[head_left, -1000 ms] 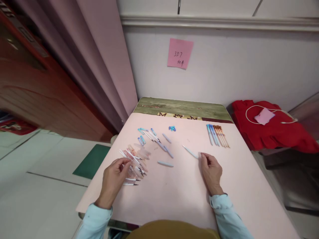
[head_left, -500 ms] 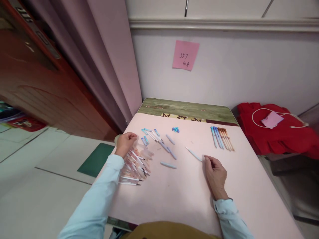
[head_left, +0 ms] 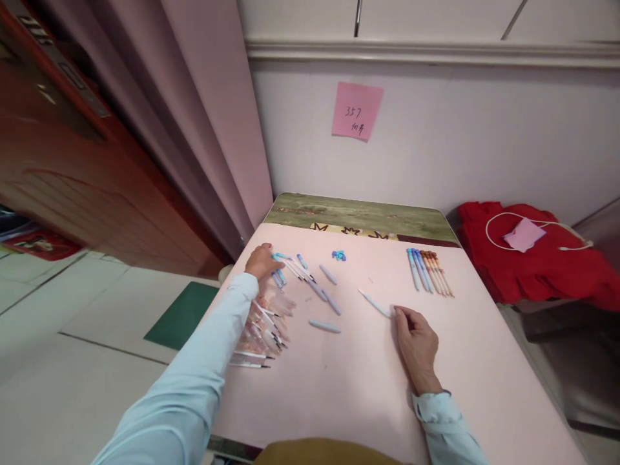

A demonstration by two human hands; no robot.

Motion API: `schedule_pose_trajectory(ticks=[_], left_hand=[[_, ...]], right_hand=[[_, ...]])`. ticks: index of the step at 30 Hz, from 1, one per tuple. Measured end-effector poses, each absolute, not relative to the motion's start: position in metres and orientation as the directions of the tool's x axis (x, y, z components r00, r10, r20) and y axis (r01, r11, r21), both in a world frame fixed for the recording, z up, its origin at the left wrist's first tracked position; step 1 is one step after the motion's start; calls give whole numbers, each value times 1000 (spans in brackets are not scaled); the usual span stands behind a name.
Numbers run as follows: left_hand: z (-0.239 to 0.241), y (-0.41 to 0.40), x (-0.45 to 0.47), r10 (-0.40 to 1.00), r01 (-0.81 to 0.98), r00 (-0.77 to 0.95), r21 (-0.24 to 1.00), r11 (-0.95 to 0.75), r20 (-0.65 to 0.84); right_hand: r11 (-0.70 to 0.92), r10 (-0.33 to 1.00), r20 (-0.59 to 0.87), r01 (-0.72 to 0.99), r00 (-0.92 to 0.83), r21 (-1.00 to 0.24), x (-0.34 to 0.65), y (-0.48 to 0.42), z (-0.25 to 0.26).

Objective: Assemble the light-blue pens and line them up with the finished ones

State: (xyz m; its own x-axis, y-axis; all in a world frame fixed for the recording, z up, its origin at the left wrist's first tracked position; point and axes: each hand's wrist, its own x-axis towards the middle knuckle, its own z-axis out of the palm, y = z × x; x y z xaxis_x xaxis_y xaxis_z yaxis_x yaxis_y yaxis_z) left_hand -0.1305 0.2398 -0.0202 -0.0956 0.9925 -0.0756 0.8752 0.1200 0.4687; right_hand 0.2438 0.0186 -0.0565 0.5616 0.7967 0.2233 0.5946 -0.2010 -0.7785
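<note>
My left hand [head_left: 261,261] is stretched out to the far left of the pink table [head_left: 368,381], its fingers down on the light blue pen parts [head_left: 279,270] lying there. Below my left sleeve lies a heap of clear pen barrels and refills [head_left: 264,326]. My right hand [head_left: 415,345] rests on the table with its fingers curled, pinching the near end of a white pen barrel [head_left: 374,302]. A single pale blue barrel [head_left: 324,326] lies between the hands.
A row of finished blue and orange pens [head_left: 430,270] lies at the back right. A small cluster of blue caps [head_left: 339,256] sits at the back middle. A pink note [head_left: 357,110] hangs on the wall. Red cloth [head_left: 533,261] with a white cable lies right of the table.
My left hand has moved from the heap of barrels, near the front, out to the blue parts at the back left. My right hand has stayed on the white barrel.
</note>
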Motion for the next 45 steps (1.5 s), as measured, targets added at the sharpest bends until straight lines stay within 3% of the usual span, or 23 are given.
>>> schedule_pose_trajectory(ticks=[8, 15, 20, 24, 27, 29, 31, 36, 39, 41, 43, 45], left_hand=[[-25, 239, -115, 998, 927, -33, 371, 53, -59], [-18, 235, -112, 997, 930, -61, 361, 73, -44], [7, 203, -103, 993, 912, -52, 409, 2, 110], [33, 143, -69, 941, 782, 119, 554, -285, 315], [52, 97, -39, 916, 599, 235, 694, -400, 325], [61, 76, -26, 905, 516, 254, 743, -426, 342], [67, 62, -18, 883, 454, 278, 759, -467, 378], [75, 48, -15, 842, 346, 306, 773, -533, 444], [75, 43, -13, 916, 180, 233, 911, -372, 328], [70, 40, -10, 982, -22, 143, 993, -118, 120], [60, 36, -6, 986, -234, 96, 960, 153, -134], [46, 32, -3, 949, -371, 98, 873, 315, -301]], right_hand=[[-159, 805, 248, 598, 540, -785, 244, 20, -54], [-180, 798, 233, 589, 556, -788, 245, 21, -55], [-162, 797, 258, 605, 546, -779, 245, 20, -56], [-29, 791, 357, 613, 497, -789, 226, 21, -34], [63, 893, 214, 362, 395, -930, 193, 23, 1], [-1, 974, 14, 65, 228, -998, 168, 25, 26], [-79, 995, -86, -141, 46, -987, 148, 26, 45], [-155, 986, -165, -323, 3, -933, 133, 23, 60], [-163, 983, -183, -329, 31, -930, 137, 18, 57], [-162, 983, -180, -300, 33, -940, 140, 15, 53], [-171, 983, -182, -256, 22, -952, 140, 12, 46], [-200, 979, -205, -211, 4, -957, 138, 8, 37]])
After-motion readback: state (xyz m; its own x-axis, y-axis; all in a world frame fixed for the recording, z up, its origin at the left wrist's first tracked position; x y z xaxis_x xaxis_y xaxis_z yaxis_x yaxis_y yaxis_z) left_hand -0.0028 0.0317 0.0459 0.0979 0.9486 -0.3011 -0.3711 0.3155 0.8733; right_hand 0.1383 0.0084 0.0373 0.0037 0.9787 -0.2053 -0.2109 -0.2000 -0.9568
